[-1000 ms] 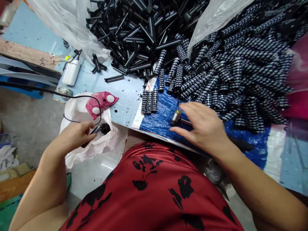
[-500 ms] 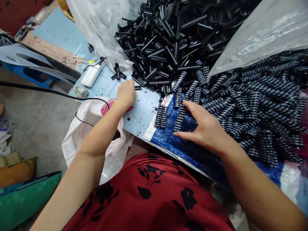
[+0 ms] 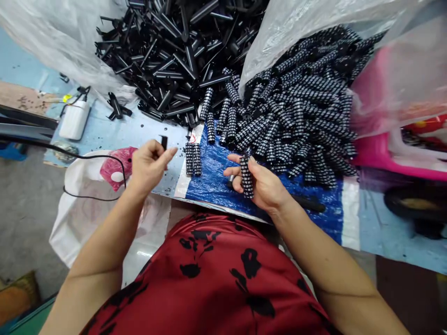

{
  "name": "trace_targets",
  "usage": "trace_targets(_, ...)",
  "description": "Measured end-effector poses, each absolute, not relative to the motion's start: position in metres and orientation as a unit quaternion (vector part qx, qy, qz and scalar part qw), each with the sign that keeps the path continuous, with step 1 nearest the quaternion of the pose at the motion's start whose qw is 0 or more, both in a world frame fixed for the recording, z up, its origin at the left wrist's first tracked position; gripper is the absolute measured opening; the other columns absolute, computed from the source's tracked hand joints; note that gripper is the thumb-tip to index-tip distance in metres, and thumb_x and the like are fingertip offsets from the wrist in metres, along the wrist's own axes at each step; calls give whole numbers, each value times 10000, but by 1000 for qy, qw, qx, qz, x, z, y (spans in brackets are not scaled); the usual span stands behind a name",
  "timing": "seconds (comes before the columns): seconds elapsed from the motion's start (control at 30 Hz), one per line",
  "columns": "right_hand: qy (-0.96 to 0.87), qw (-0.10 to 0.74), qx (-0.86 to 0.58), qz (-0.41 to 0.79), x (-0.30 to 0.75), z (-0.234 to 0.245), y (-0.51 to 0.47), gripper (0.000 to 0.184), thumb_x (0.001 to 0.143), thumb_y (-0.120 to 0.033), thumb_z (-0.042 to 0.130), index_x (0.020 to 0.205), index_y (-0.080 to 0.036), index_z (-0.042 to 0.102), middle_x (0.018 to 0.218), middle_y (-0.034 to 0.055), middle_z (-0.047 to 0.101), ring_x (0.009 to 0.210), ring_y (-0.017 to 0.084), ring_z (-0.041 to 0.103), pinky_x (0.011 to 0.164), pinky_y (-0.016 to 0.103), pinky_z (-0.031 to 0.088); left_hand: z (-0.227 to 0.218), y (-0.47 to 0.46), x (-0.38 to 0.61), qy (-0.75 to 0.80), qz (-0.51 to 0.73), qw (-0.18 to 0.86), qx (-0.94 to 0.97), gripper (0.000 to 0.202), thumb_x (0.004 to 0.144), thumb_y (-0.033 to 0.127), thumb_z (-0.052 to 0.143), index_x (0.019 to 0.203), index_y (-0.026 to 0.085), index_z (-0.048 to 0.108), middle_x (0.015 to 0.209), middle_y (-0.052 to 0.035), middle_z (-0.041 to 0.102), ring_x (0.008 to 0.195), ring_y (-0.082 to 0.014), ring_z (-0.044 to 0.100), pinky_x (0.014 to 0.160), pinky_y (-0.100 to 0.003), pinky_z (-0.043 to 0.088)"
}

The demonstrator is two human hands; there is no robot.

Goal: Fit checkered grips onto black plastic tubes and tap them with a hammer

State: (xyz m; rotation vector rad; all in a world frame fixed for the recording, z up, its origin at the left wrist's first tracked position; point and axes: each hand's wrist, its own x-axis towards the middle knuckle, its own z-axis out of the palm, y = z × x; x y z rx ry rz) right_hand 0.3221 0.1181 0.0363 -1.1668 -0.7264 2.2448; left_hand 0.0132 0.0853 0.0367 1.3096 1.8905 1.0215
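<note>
My left hand [image 3: 150, 163] is closed above the table's front edge, pinching a small black plastic piece [image 3: 164, 142] that sticks up past its fingers. In my right hand [image 3: 261, 181] is a black tube with a white square pattern [image 3: 246, 177], held upright between thumb and fingers. A dark, shiny cylinder end [image 3: 231, 181] shows by the right fingertips; whether they touch it I cannot tell. Two patterned tubes [image 3: 193, 159] lie side by side between my hands. Behind the right hand spreads a heap of patterned tubes [image 3: 300, 116].
A pile of plain black plastic parts [image 3: 167, 70] fills the back, beside clear plastic sheeting [image 3: 279, 37]. At left are a white bottle [image 3: 74, 118], a cable [image 3: 98, 157] and a white bag [image 3: 80, 200]. A dark rod [image 3: 309, 203] lies behind the right wrist; a pink bin [image 3: 370, 144] stands right.
The view has swung right. My right hand has picked up a patterned tube and drawn it nearer my body. My left hand has come away from the black parts, showing a small black piece.
</note>
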Motion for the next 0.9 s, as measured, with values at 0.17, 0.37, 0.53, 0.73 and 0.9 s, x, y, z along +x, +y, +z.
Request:
trace_targets(0.17,-265,276,-462,800,320,33,111,805,722,-833,780,1086,-131,629,826,20,634,609,73,588,554,205,481,40,51,86,560,459,586,365,479,892,518,804,1136,195,546,746,8,683,536,-100,566,521,-213,441)
trace_targets(0.37,-278,314,-462,781,323,46,103,741,800,-811,730,1141,-165,605,637,-47,496,439,45,400,435,187,275,38,56,111,568,364,483,558,289,1006,384,657,1137,152,769,989,-88,779,825,-180,733,780,-308,579)
trace_targets(0.53,-323,311,-466,763,324,44,94,700,842,-769,713,1170,-156,633,642,-30,533,454,53,433,445,192,301,56,57,118,541,307,353,699,325,915,76,529,1209,109,664,1086,-110,723,907,-161,666,845,-306,544)
trace_targets(0.73,-264,281,-442,810,318,41,88,652,825,-733,740,1098,-150,637,645,-26,537,452,62,448,447,195,314,55,65,131,513,523,455,506,99,992,251,680,1024,160,660,959,-58,709,866,-122,675,798,-242,560)
trace_targets(0.9,-145,400,-463,777,311,43,92,689,706,-730,850,1026,-165,619,742,-23,600,584,69,581,547,203,500,40,70,144,457,559,598,348,330,1062,502,627,1199,224,515,827,12,700,551,-97,630,527,-215,484)
